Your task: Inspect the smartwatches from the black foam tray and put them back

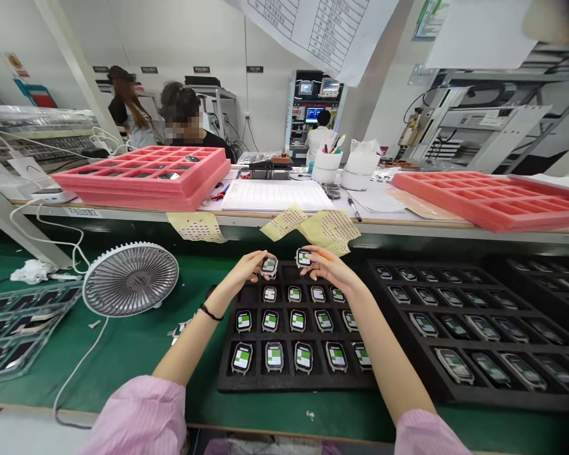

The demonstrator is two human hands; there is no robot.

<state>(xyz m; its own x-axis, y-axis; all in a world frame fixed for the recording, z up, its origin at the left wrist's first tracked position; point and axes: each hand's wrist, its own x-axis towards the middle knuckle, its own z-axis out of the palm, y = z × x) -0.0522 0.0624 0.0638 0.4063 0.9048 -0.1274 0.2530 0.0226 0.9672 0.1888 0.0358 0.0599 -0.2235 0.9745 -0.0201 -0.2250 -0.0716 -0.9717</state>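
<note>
My left hand [252, 266] is closed on a smartwatch case [269, 266] with a lit green-and-white screen, held over the far row of a black foam tray [298, 382]. Beside it, my right hand [329, 266] grips a second smartwatch case [304, 257] by its right side, its screen also lit. The two watches are apart and face me. Below them, several strapless watches with lit screens, such as one watch [298, 320] in the middle, lie in the tray's compartments. My right forearm hides part of the tray's right side.
More black trays of watches [483, 328] lie to the right. On the left are a round fan [131, 278] with a trailing cable and a clear tray [23, 328] of dark parts. Pink foam trays [142, 189] stand on the shelf ahead. Several co-workers are farther back.
</note>
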